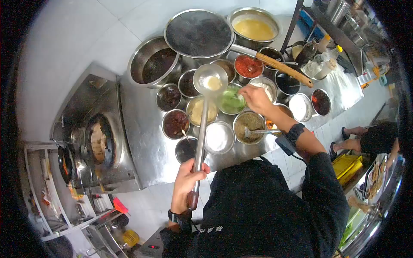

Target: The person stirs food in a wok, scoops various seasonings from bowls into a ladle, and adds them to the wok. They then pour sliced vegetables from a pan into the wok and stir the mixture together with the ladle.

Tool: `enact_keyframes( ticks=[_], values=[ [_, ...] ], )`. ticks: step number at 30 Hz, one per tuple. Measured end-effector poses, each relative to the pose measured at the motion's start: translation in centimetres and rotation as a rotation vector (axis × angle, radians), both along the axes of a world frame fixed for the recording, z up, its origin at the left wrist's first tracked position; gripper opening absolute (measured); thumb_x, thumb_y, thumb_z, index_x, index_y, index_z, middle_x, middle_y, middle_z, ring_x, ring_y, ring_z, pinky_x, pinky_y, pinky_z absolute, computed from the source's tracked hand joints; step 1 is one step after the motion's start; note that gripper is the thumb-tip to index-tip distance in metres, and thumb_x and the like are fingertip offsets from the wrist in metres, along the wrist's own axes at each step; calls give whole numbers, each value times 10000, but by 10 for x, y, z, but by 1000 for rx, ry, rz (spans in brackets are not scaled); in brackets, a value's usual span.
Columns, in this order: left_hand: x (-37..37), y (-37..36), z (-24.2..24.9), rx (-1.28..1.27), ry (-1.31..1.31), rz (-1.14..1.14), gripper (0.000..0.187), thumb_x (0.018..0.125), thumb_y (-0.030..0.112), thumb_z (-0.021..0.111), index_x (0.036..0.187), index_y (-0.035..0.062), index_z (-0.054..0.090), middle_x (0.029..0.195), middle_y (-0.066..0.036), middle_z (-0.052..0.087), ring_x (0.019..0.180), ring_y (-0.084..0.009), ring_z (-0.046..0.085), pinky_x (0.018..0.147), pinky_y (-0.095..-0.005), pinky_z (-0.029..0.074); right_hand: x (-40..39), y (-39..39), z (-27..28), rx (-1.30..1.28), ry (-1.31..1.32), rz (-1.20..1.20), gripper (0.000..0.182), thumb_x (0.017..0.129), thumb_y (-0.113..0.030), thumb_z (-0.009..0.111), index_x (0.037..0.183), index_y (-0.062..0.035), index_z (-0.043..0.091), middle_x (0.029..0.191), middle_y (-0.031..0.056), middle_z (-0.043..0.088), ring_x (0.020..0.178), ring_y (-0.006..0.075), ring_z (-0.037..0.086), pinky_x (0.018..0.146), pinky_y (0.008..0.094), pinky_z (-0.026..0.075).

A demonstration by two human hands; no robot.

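My left hand (188,180) is wrapped around the long handle of a metal ladle (201,133). The ladle's bowl hangs over the seasoning containers with a little pale stuff inside it. At the edge of a bowl of chopped green seasoning (231,99), my right hand (256,99) has its fingers pinched together. What those fingers hold, if anything, I cannot make out. Close to that hand are a bowl of white seasoning (263,87) and a bowl of brownish powder (246,124) with a spoon (258,131) in it. Below the ladle's bowl is a pale yellow paste (206,112).
A wide strainer (198,33) with a wooden handle rests across large pots behind the bowls. One pot (155,64) has dark liquid, another (254,28) yellow liquid. A wok stove (99,137) stands left. Bottles (320,58) stand right. Another person's legs (350,139) show far right.
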State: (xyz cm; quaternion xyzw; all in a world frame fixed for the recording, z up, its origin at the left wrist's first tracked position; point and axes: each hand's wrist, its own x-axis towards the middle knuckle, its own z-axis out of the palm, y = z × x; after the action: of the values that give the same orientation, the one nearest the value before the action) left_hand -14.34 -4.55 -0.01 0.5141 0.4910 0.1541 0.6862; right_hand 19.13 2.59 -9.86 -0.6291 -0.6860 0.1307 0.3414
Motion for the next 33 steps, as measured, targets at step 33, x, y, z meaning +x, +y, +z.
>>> enact_keyframes(
  ticks=[33],
  values=[
    [12,-2,-10,-84,-39,37,172,614,46,574,781,8,565,769,-66,621,717,-141,560,693,-262,429,23,11,-44,-137,268,-88,148,820,-150,567,842,-20,634,740,127,641,685,229,622,614,318,467]
  ],
)
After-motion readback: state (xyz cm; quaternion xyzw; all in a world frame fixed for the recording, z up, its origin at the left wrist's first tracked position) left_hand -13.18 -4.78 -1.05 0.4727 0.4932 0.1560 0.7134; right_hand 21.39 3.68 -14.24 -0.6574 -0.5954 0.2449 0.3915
